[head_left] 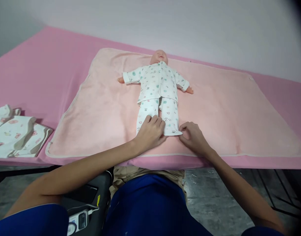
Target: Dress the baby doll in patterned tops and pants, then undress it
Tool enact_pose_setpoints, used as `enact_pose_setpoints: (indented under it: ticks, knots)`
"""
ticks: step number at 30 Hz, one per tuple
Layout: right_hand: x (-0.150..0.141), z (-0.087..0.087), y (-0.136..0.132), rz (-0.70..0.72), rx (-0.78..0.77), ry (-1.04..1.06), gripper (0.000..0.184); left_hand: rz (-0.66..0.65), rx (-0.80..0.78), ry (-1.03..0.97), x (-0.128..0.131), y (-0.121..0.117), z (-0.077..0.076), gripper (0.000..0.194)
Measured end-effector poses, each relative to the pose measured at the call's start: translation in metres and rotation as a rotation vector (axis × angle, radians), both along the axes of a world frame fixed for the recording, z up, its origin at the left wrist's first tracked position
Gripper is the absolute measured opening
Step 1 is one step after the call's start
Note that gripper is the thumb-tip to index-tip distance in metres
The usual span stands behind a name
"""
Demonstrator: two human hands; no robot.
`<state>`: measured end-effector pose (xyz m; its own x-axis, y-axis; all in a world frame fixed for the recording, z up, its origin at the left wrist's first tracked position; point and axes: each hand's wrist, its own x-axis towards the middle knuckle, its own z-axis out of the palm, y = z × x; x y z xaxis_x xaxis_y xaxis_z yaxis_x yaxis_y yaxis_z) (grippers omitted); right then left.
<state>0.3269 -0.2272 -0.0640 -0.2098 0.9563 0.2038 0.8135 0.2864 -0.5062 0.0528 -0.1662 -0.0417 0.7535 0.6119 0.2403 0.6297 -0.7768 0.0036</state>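
A baby doll (159, 57) lies on its back, arms spread, on a peach blanket (108, 105). It wears a white patterned jacket (154, 80) and matching white trousers (170, 113). My left hand (152, 132) is closed at the inner hem of the trouser leg on the right of the view, and it covers the lower part of the other leg. My right hand (193, 137) pinches the outer corner of that same hem, which is drawn out flat between the two hands. The doll's feet do not show.
Folded white printed baby clothes (16, 134) are stacked at the table's left. The pink table (49, 62) meets a pale wall (189, 29) at the back. Below its front edge, a black chair (101, 186) holds a dark phone-like slab (84, 193) and a small white device (79, 221) with a cable.
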Motion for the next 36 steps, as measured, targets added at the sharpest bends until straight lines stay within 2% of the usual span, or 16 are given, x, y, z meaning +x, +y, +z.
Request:
enact_pose_setpoints:
  ticks: [3, 5, 8, 10, 12, 14, 16, 18, 21, 24, 26, 29, 31, 34, 36]
  knots:
    - [-0.008, 0.003, 0.001, -0.048, 0.007, 0.137, 0.021, -0.061, -0.044, 0.003, 0.013, 0.008, -0.001, 0.025]
    - [-0.008, 0.011, 0.001, -0.018, 0.035, 0.128, 0.024, -0.096, -0.08, 0.007, 0.012, 0.006, 0.006, 0.02]
    - [0.0, 0.031, 0.006, 0.187, 0.041, -0.022, 0.022, -0.149, -0.104, 0.054, 0.004, 0.0, 0.026, 0.018]
    - [0.008, 0.047, 0.016, 0.308, 0.051, -0.094, 0.017, -0.193, -0.174, 0.079, 0.0, 0.006, 0.043, 0.017]
    - [0.014, 0.064, 0.034, 0.321, 0.07, -0.073, 0.021, -0.263, -0.347, 0.069, -0.002, 0.027, 0.061, 0.02]
    - [0.015, 0.081, 0.062, 0.218, 0.08, 0.016, 0.024, -0.272, -0.52, -0.018, -0.003, 0.063, 0.077, 0.026]
    - [0.008, 0.094, 0.096, 0.092, 0.074, 0.09, 0.028, -0.121, -0.532, -0.198, -0.003, 0.105, 0.086, 0.031]
    - [-0.006, 0.101, 0.131, 0.019, 0.061, 0.09, 0.031, 0.033, -0.465, -0.339, -0.004, 0.144, 0.087, 0.028]
    - [-0.034, 0.096, 0.169, 0.029, 0.031, -0.061, 0.035, 0.054, -0.407, -0.325, -0.004, 0.178, 0.072, 0.026]
    - [-0.057, 0.078, 0.184, 0.066, 0.084, -0.309, 0.039, -0.011, -0.276, -0.222, -0.006, 0.181, 0.05, 0.029]
    - [-0.065, 0.065, 0.184, 0.058, 0.154, -0.41, 0.033, -0.041, -0.252, -0.187, -0.009, 0.176, 0.043, 0.029]
    - [-0.064, 0.059, 0.18, 0.029, 0.181, -0.333, 0.019, -0.052, -0.463, -0.202, -0.014, 0.174, 0.049, 0.033]
    - [-0.059, 0.065, 0.177, -0.003, 0.155, -0.193, 0.027, 0.014, -0.603, -0.275, -0.016, 0.181, 0.058, 0.036]
    - [-0.052, 0.082, 0.174, -0.055, 0.114, -0.073, 0.036, 0.162, -0.578, -0.39, -0.015, 0.204, 0.066, 0.031]
    - [-0.051, 0.095, 0.177, -0.045, 0.065, -0.062, 0.038, 0.196, -0.559, -0.398, -0.011, 0.222, 0.069, 0.025]
